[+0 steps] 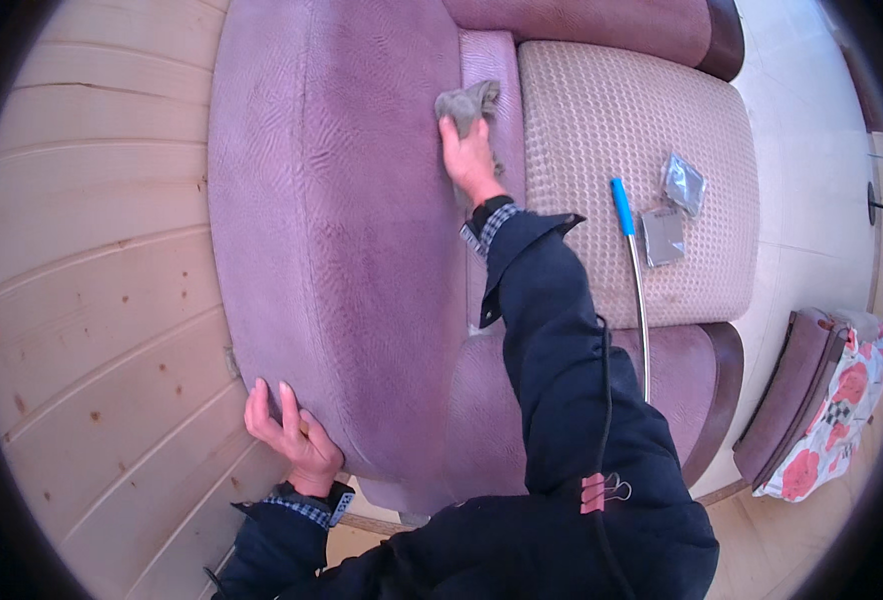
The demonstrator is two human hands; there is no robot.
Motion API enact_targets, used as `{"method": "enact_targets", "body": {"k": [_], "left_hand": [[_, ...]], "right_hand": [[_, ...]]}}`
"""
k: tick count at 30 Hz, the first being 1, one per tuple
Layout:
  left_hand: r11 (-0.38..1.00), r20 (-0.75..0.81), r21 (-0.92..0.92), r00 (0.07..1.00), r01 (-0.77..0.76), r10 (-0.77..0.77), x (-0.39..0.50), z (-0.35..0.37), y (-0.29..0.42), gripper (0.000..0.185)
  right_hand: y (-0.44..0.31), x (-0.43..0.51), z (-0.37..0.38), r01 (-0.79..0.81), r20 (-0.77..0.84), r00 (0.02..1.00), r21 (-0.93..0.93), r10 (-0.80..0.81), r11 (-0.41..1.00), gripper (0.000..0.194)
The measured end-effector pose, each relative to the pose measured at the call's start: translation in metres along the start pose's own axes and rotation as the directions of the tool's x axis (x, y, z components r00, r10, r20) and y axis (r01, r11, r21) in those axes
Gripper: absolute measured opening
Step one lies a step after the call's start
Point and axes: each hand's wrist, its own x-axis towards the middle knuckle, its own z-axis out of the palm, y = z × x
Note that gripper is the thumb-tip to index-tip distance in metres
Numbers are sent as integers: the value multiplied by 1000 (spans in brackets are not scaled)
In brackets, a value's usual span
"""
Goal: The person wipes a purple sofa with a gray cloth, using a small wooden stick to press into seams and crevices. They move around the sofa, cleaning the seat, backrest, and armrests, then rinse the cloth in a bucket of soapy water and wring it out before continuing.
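Note:
A purple upholstered armchair (381, 300) with a patterned beige seat cushion (569, 135) fills the middle. My right hand (471, 154) grips a grey cloth (460, 105) against the lower part of the backrest, beside the seat cushion. At the lower left, my left hand (295, 439) rests on the outer corner of the backrest, fingers spread, with no object seen in it. On the seat cushion lie a metal pole with a blue handle end (622, 206), a grey flat packet in clear wrap (663, 236) and a second plastic-wrapped packet (685, 182).
A wall of wooden boards (111, 277) runs close along the left, behind the backrest. Padded armrests (606, 26) flank the seat. To the right, a purple upholstered stool or seat (786, 397) bears a floral cloth (824, 420) on the pale floor (809, 187).

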Motion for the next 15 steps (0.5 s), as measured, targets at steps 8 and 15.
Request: {"method": "enact_targets", "body": {"k": [8, 15], "left_hand": [[999, -81, 17, 996, -35, 36, 2, 6, -2, 48], [999, -80, 39, 996, -38, 41, 3, 6, -2, 49]], "right_hand": [[19, -240, -52, -86, 138, 988, 103, 71, 991, 54], [-12, -230, -81, -97, 438, 899, 180, 8, 979, 56]]}}
